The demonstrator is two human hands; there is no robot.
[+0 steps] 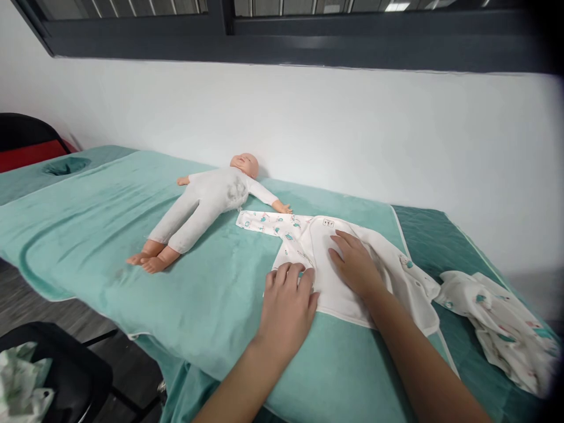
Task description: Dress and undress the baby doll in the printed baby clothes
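Observation:
A small white garment point(324, 258) with a teal and pink print lies opened out on the teal cover, one sleeve stretched to the left. My left hand point(288, 305) rests on its lower left edge, fingers bent and close together; what they hold, if anything, is hidden. Flat on the garment's white inside lies my right hand point(355, 263), its fingers apart. Beyond the left sleeve a doll point(211, 191) in a white body lies on its back, head towards the wall, one hand near the sleeve.
A crumpled printed cloth point(502, 326) lies at the right on a darker quilted cover point(423, 235). The teal cover point(211, 311) spans the bed. A black chair point(74, 364) with a green-white bundle point(24, 382) stands at lower left. Behind is a white wall.

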